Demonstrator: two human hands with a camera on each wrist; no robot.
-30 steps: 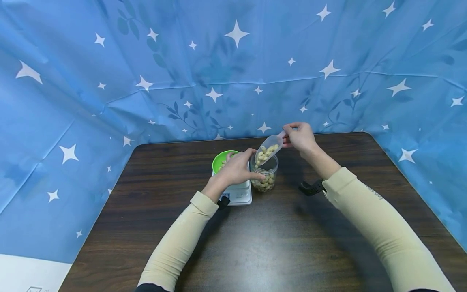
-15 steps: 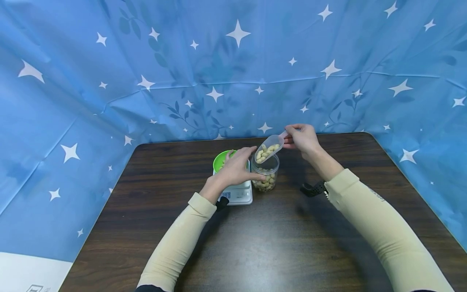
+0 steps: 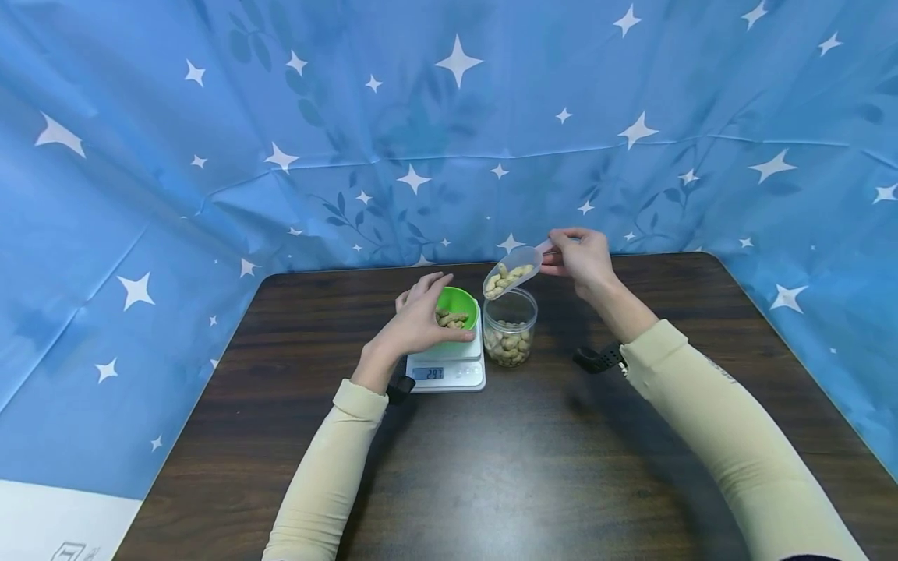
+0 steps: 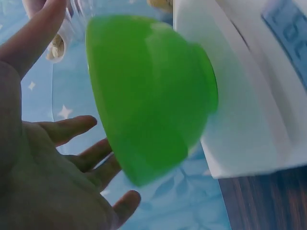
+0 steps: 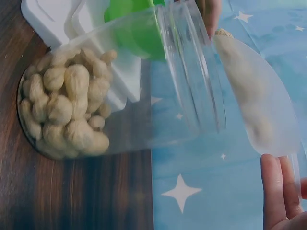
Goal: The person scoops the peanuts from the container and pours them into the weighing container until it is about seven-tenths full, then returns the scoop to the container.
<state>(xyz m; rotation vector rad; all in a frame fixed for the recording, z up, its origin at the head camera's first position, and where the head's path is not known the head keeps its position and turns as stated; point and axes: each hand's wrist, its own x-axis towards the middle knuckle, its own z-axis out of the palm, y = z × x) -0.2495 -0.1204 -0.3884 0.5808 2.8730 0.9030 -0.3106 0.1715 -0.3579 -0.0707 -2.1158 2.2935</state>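
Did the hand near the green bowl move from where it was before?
Yes. The left hand let go of the clear jar and slid left, away from it, to the far side of the green bowl on the scale.

Staged tabletop recording booth, blue star-and-leaf printed cloth backdrop (image 3: 449,132) draped on three sides, dark wood-grain table (image 3: 533,460), small white digital kitchen scale (image 3: 449,372), no room furnishings visible

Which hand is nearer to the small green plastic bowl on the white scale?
Left. The left hand cups the green plastic bowl; the right hand holds a scoop apart.
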